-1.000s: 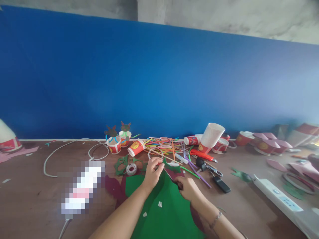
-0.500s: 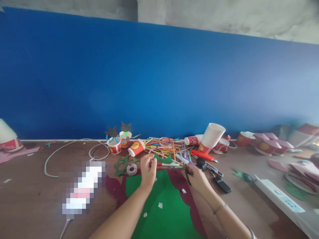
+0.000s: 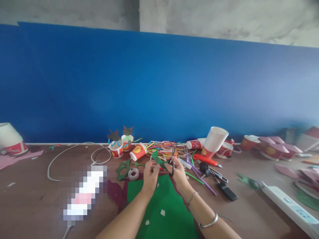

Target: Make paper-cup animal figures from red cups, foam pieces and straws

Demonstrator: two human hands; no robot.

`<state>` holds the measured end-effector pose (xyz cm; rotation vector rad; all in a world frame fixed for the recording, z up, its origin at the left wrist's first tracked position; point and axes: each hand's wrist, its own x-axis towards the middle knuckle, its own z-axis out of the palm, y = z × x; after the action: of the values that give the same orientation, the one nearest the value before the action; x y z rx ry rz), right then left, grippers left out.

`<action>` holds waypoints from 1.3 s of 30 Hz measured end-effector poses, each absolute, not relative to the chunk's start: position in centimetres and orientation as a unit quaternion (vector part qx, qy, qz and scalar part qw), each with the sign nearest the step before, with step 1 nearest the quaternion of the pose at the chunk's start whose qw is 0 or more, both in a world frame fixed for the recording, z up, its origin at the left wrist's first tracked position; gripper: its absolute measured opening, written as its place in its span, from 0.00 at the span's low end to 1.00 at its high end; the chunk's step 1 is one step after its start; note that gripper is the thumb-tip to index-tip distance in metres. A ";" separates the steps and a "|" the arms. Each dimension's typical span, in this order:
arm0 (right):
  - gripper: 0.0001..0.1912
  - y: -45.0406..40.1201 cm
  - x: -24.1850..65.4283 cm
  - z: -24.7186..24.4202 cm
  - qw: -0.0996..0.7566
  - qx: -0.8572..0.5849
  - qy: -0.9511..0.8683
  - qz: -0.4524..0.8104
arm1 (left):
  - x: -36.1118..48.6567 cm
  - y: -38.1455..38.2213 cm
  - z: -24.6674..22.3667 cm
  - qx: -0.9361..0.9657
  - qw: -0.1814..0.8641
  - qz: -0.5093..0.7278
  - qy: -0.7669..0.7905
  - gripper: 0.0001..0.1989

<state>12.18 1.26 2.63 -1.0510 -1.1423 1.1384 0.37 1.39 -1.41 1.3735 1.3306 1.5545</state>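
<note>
My left hand (image 3: 151,176) pinches a small green paper piece (image 3: 160,161) just above the table. In my right hand (image 3: 178,171) is a pair of scissors (image 3: 172,156), blades pointing up and away, close against the right side of that piece. Beneath both wrists lies a large green paper sheet (image 3: 164,199) with a few white scraps on it, over dark red paper (image 3: 116,192). To the left of my left hand sit a roll of tape (image 3: 133,174) and a green paper offcut (image 3: 122,169) with holes cut in it.
Several drinking straws and pipe-cleaner-like sticks (image 3: 164,146) lie behind my hands. Paper cups (image 3: 214,141) stand at the back, two bearing dark cat-like cutouts (image 3: 128,130). A red utility knife (image 3: 206,160), keys with a black fob (image 3: 227,191) and a white power strip (image 3: 286,204) lie right.
My right hand has moved left, bringing the scissors up beside the green piece. The green piece has been turned in my left hand. The view has shifted slightly.
</note>
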 end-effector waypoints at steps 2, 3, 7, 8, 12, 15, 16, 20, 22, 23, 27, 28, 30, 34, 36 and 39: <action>0.17 1.3 12.3 1.9 0.570 -0.450 -0.483 0.488 | 0.3 1.5 -1.5 0.525 0.358 0.594 0.493 0.12; 0.18 1.2 12.4 1.6 0.567 -0.453 -0.483 0.491 | 0.3 1.6 -1.5 0.517 0.370 0.599 0.487 0.12; 0.19 0.7 12.7 0.7 0.532 -0.439 -0.511 0.513 | 0.1 1.8 -1.2 0.454 0.380 0.640 0.490 0.13; 0.19 0.5 12.6 0.6 0.512 -0.429 -0.523 0.529 | 0.0 1.8 -1.1 0.442 0.372 0.649 0.495 0.13; 0.21 -0.1 11.9 0.3 0.413 -0.399 -0.574 0.583 | -0.4 1.5 -0.4 0.437 0.332 0.655 0.519 0.13; 0.21 -0.3 11.5 0.1 0.388 -0.385 -0.599 0.585 | -0.4 1.2 0.0 0.462 0.328 0.639 0.520 0.14; 0.21 -0.3 11.4 0.1 0.388 -0.381 -0.602 0.584 | -0.4 1.1 0.1 0.471 0.329 0.634 0.518 0.14; 0.21 -0.3 11.4 0.1 0.393 -0.391 -0.592 0.586 | -0.2 1.0 0.0 0.486 0.340 0.625 0.508 0.14; 0.21 -0.3 11.5 0.2 0.395 -0.395 -0.589 0.585 | -0.1 1.1 -0.2 0.487 0.350 0.624 0.500 0.14; 0.21 -0.3 11.5 0.2 0.396 -0.393 -0.589 0.584 | -0.1 1.1 -0.2 0.487 0.353 0.625 0.497 0.13; 0.21 -0.2 11.5 0.1 0.397 -0.389 -0.592 0.584 | -0.1 1.2 -0.4 0.485 0.360 0.628 0.491 0.13; 0.21 -0.2 11.5 0.0 0.396 -0.391 -0.591 0.583 | -0.2 1.2 -0.4 0.484 0.362 0.628 0.490 0.13; 0.21 -0.2 11.5 0.0 0.396 -0.395 -0.590 0.583 | -0.2 1.3 -0.5 0.481 0.370 0.628 0.487 0.13; 0.20 -0.2 11.5 -0.1 0.398 -0.394 -0.587 0.585 | -0.2 1.4 -0.5 0.476 0.386 0.628 0.480 0.13; 0.20 -0.2 11.5 -0.2 0.397 -0.397 -0.584 0.586 | -0.2 1.4 -0.4 0.476 0.384 0.627 0.483 0.13; 0.20 -0.2 11.6 -0.2 0.395 -0.400 -0.582 0.587 | -0.2 1.3 -0.3 0.474 0.374 0.630 0.489 0.13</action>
<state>11.55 -0.18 -0.17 -1.0137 -1.4761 1.4886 -0.18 1.29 -0.29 1.2141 1.2526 1.6125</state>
